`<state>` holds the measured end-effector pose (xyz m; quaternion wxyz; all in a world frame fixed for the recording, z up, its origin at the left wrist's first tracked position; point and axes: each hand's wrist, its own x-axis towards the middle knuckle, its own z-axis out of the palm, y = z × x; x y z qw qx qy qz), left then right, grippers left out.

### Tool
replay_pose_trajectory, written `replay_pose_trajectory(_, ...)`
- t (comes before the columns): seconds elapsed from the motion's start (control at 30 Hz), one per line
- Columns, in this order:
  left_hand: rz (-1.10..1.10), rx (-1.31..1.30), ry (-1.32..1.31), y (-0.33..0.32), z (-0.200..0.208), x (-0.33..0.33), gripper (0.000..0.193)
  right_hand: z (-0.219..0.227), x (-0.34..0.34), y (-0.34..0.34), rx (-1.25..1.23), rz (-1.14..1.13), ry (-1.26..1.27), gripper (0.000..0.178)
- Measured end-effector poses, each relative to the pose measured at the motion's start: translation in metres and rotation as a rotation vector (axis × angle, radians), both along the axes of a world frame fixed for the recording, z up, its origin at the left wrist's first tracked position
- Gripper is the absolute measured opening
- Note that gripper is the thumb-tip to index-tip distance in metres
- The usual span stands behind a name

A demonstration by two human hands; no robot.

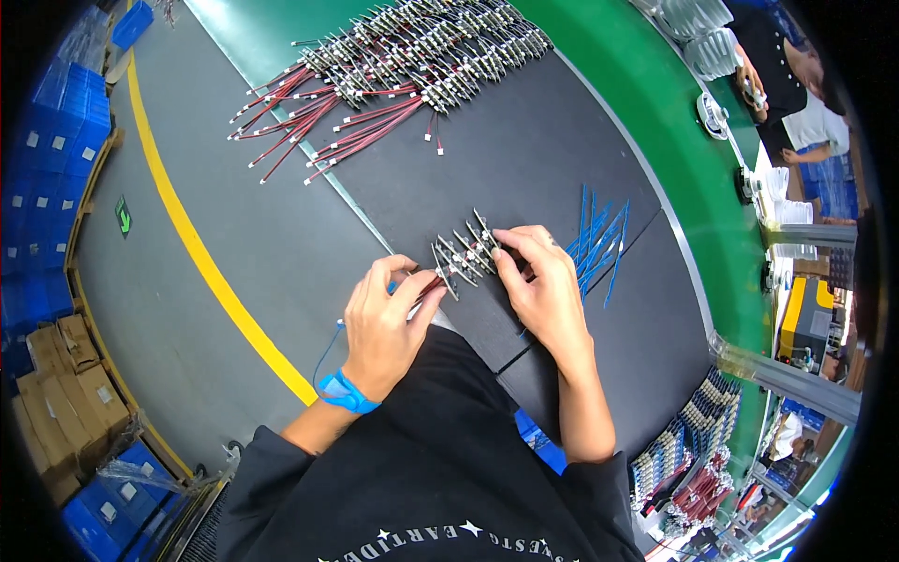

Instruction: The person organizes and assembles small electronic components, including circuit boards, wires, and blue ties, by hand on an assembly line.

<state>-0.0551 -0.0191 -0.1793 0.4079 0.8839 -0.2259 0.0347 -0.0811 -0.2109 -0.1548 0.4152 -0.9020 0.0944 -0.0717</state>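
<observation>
A short row of small circuit boards (461, 255) stands on edge, side by side, between my hands above the dark mat. My left hand (389, 309) is closed at the row's near left end, its fingers around the red and dark wires (433, 284) there. At the far right end, my right hand (543, 286) pinches the row's edge between thumb and fingers. Thin blue strips (595, 245) lie loosely on the mat just right of my right hand. A blue wrist strap (346, 392) with a thin cord circles my left wrist.
Rows of similar boards (431, 51) with red wires and white plugs cover the bench's far part. More boards (693, 421) and bundled wires sit at the lower right. Blue bins (56, 140) and cartons (80, 403) stand left. Another person (773, 70) works at far right.
</observation>
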Motion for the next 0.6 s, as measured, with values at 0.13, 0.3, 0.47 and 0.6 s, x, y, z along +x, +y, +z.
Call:
replay_pose_trajectory(0.13,0.017,-0.128,0.04,0.004,-0.004,-0.001,0.015,-0.001,-0.003,0.01,0.061,0.031,-0.022,0.022)
replay_pose_trajectory(0.3,0.034,-0.152,0.208,0.011,0.006,-0.003,0.013,0.001,-0.003,0.015,0.063,0.064,0.002,0.024)
replay_pose_trajectory(0.47,0.013,-0.115,0.313,0.014,0.006,-0.001,0.013,0.002,-0.003,0.015,0.065,0.11,-0.019,0.023)
replay_pose_trajectory(0.6,-0.051,-0.147,0.5,0.016,0.005,0.003,0.013,0.003,-0.002,0.017,0.075,0.113,-0.007,0.022)
